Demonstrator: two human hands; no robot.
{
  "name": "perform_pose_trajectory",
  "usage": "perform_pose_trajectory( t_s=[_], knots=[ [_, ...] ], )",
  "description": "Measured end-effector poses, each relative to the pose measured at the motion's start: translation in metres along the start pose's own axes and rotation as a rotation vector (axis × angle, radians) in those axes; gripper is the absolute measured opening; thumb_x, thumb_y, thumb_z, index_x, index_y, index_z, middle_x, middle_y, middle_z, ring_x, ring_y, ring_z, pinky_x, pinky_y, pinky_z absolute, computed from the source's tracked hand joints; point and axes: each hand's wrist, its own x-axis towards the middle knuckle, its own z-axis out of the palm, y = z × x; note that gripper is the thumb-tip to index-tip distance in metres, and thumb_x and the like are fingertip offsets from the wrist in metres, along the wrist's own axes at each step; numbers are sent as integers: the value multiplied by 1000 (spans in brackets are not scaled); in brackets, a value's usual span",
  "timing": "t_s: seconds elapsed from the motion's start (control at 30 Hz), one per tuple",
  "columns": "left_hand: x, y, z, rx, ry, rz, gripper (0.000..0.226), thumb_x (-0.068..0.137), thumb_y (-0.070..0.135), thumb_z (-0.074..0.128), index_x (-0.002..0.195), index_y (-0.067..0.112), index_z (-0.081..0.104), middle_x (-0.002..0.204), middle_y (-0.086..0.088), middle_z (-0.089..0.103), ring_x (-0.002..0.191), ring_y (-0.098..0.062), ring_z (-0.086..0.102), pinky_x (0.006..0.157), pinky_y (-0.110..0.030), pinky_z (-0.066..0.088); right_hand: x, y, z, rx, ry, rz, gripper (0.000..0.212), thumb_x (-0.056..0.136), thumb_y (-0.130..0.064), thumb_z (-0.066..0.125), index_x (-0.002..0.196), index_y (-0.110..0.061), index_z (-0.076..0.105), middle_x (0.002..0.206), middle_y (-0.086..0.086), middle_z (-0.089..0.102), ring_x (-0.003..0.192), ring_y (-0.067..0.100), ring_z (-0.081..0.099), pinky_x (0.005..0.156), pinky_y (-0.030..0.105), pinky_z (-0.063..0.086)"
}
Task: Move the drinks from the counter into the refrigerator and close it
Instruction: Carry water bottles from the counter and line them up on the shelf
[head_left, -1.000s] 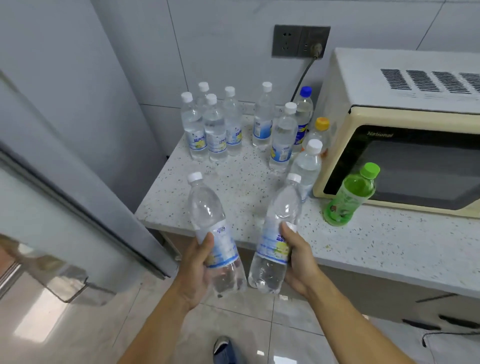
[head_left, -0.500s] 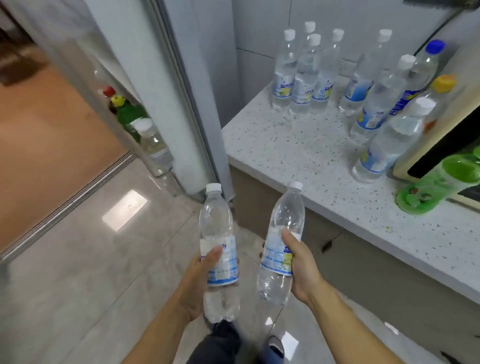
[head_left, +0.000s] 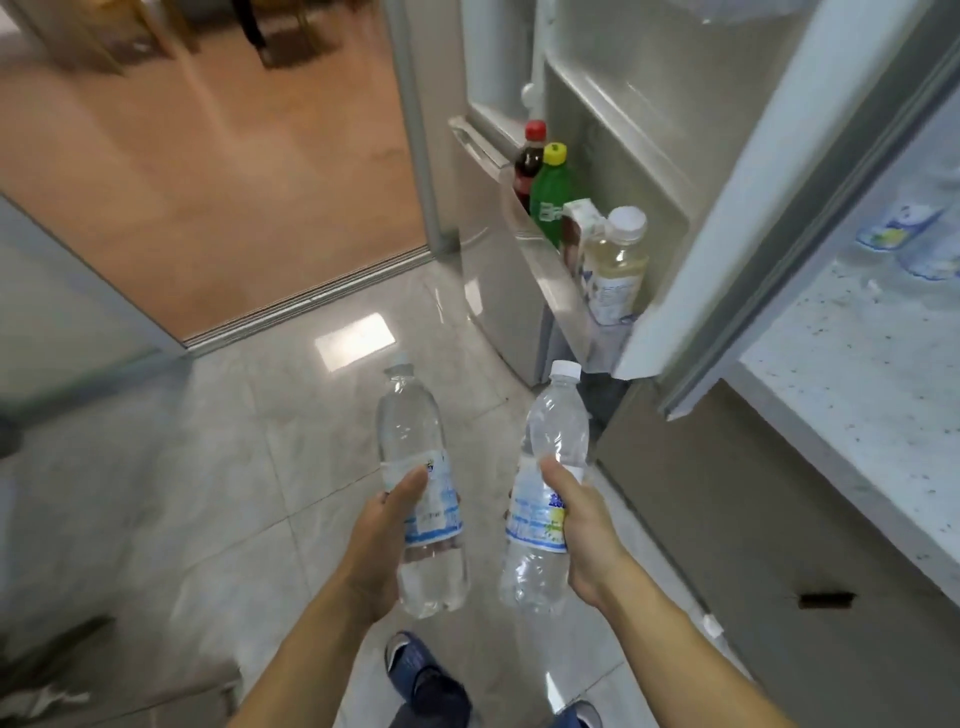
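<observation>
My left hand (head_left: 379, 540) grips a clear water bottle (head_left: 415, 441) with a white cap and a blue label. In my right hand (head_left: 584, 530) is a second clear water bottle (head_left: 553, 431), upright, over the tiled floor. Ahead stands the open refrigerator door (head_left: 727, 171). Its lower door shelf (head_left: 545, 260) holds a red-capped dark soda bottle (head_left: 525, 166), a green bottle with a yellow cap (head_left: 549, 200), a small carton (head_left: 582, 218) and a pale yellow drink with a white cap (head_left: 615, 265). Both held bottles are below and in front of that shelf.
The speckled counter (head_left: 852, 395) runs along the right, with the bases of two water bottles (head_left: 904, 234) at its far end. Cabinet fronts (head_left: 727, 519) sit under it. A sliding-door track (head_left: 306, 301) and wooden floor lie to the left. My feet (head_left: 415, 670) show below.
The view has swung left from the counter to the open refrigerator door. Both hands still hold their bottles and have come away from the counter toward the door shelf.
</observation>
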Motion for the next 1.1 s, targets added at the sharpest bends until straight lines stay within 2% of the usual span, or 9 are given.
perform_pose_trajectory(
  t_s=[0.13,0.3,0.37,0.5,0.6,0.73,0.83,0.97,1.1],
  knots=[
    [19,38,-58,-38,13,37,60,69,50,65,114,10,65,94,-13,76,79,-27,74,63,-35,59,26,-8,76,-49,-41,-20,62,70,-51,80,116,-11,67,100,14,76,89,30,75,71,36,59],
    [43,86,-127,-88,39,137,57,71,51,65,116,18,63,97,-8,77,83,-25,75,68,-37,59,59,-18,169,-131,-97,-55,73,61,-61,76,118,-16,67,105,15,75,94,32,74,85,44,58],
    [53,100,-150,-122,50,150,55,71,51,65,116,19,63,96,-7,77,82,-25,75,63,-34,59,71,-19,197,-143,-120,-66,73,62,-61,76,119,-18,67,108,14,75,98,32,73,88,46,58],
    [78,122,-182,-142,64,156,59,68,53,66,117,20,61,95,-6,76,81,-25,75,62,-34,59,95,-21,235,-158,-134,-59,68,63,-63,73,116,-20,68,105,11,76,95,29,74,74,36,60],
    [103,135,-194,-143,77,149,60,69,54,66,120,21,60,99,-7,76,85,-28,75,65,-37,59,118,-24,253,-172,-122,-40,65,69,-62,76,117,-18,66,104,12,76,94,30,74,75,37,60],
    [143,155,-201,-119,103,123,59,69,55,66,118,23,61,101,-8,75,90,-31,74,78,-48,60,157,-36,272,-134,-108,8,47,86,-50,66,116,-15,65,100,13,76,88,29,75,62,32,59],
    [178,179,-204,-87,104,114,60,69,55,64,119,23,61,104,-9,75,95,-32,72,85,-50,59,195,-51,289,-129,-102,24,44,87,-49,65,114,-15,67,99,12,77,86,27,76,59,29,58],
    [228,225,-203,-29,76,122,54,71,55,61,116,24,62,97,-3,76,88,-24,74,66,-34,60,252,-85,315,-130,-109,22,44,88,-51,62,116,-16,66,98,9,77,86,24,76,63,28,58],
    [276,273,-194,15,59,122,51,71,55,59,113,26,61,91,2,76,84,-20,75,63,-31,59,303,-122,333,-101,-102,23,51,81,-58,64,114,-19,67,98,8,77,84,22,76,63,27,58]
  ],
)
